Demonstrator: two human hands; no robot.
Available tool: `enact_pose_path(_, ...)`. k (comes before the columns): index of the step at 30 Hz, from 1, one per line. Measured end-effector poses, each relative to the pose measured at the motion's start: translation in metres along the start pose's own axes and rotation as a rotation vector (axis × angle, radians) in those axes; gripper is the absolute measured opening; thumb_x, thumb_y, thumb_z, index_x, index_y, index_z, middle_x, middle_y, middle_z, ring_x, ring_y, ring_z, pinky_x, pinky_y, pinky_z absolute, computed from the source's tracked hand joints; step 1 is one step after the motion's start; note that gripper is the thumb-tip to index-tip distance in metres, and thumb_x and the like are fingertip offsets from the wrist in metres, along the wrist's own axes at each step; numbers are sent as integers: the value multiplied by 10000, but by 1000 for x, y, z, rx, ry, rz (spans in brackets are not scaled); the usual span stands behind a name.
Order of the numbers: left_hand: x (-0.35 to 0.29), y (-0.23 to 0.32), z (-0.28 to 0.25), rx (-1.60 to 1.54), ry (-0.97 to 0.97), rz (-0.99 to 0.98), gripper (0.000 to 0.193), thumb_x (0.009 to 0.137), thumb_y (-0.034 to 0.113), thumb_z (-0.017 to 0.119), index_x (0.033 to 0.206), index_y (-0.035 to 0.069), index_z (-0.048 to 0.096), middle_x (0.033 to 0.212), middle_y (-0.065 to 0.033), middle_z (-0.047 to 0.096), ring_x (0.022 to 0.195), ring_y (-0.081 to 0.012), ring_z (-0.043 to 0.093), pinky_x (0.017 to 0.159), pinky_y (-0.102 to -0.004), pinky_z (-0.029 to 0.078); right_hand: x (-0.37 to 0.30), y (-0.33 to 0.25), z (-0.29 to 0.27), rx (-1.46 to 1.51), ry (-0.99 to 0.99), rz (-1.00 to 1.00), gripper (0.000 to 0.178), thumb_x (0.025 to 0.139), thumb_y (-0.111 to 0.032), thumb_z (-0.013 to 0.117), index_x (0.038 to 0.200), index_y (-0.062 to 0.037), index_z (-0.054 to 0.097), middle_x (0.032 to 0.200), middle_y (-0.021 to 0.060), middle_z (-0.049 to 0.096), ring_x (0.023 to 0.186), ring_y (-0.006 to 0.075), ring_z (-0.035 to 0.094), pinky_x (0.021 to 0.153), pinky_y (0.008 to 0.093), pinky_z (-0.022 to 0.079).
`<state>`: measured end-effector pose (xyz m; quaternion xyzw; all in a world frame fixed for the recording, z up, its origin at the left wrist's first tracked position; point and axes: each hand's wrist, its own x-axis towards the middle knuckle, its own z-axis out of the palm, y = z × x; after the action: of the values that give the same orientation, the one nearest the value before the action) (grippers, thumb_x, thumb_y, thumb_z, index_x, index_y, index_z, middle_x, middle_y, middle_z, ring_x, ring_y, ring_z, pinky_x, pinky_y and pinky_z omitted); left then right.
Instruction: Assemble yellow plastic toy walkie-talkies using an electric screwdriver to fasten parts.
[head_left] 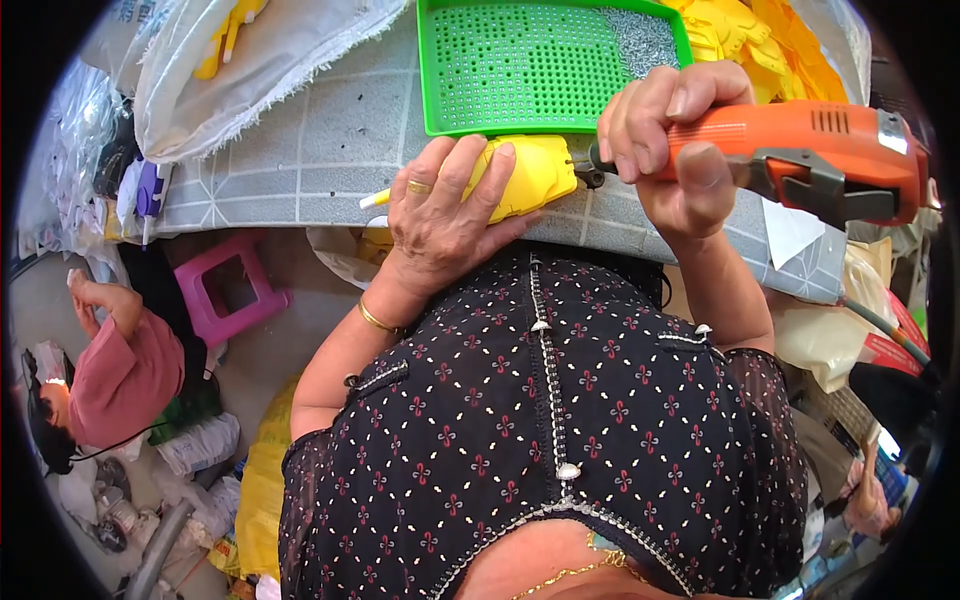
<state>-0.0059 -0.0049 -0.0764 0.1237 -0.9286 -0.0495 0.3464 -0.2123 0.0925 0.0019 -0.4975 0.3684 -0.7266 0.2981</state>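
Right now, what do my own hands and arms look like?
Your left hand is ungloved, with a gold-coloured ring and, around the wrist, a thin gold-coloured bangle. Your right hand is ungloved too, with no jewellery that I can see. Both arms are bare below short, dark, sheer sleeves with small printed motifs.

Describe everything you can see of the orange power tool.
The orange power tool has a rounded, plastic-looking body with vent slots near its back, a black lever-like part along its side and a dark nose. The right hand grips its front. It points left, its nose close to the right end of the yellow piece; whether the tip touches is hard to tell.
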Motion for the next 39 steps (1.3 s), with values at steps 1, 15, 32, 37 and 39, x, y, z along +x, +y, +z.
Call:
enact_pose_path(1, 0, 0, 0, -10, 2, 1, 662, 769, 495, 833, 1294, 126, 671, 1272, -74, 613, 1136, -289, 619, 905, -404, 489, 1, 1, -1, -4, -23, -11, 360, 990, -419, 664, 1093, -116, 500, 748, 15, 497, 600, 137, 494, 620, 339, 470)
enact_pose_path(15, -5, 6, -77, -178, 67, -197, 602, 709, 243, 922, 1201, 24, 655, 1161, -178, 634, 998, -361, 633, 848, -443, 541, 10, -63, -106, -876, 653, -328, 386, 963, -195, 687, 1251, 24, 553, 1025, 108, 625, 923, 204, 608, 1009, 380, 457)
enact_pose_path(32, -228, -86, -20, 205, -126, -879, 594, 792, 377, 833, 1211, 7, 629, 1163, -225, 643, 1131, -403, 588, 942, -517, 472, 228, 178, -11, -1765, -73, -239, 593, 790, -216, 714, 1358, -116, 575, 1351, 182, 631, 1292, 334, 578, 1093, 447, 387)
enact_pose_path(37, -150, -68, -85, -450, -474, -1130, 433, 896, 208, 765, 1258, -1, 650, 1118, -151, 694, 1006, -253, 672, 902, -353, 530, 272, 181, -45, -1752, -388, 285, 601, 824, -377, 691, 1331, -72, 585, 1244, 187, 688, 1185, 330, 658, 1027, 460, 494)
enact_pose_path(39, -101, -43, -113, -584, -224, -850, 279, 926, 81, 698, 1186, -19, 689, 1031, -99, 707, 906, -177, 666, 830, -287, 531, 254, 149, -24, -1611, -402, 239, 606, 812, -433, 688, 1288, -63, 622, 1106, 187, 735, 1033, 339, 721, 914, 453, 562)
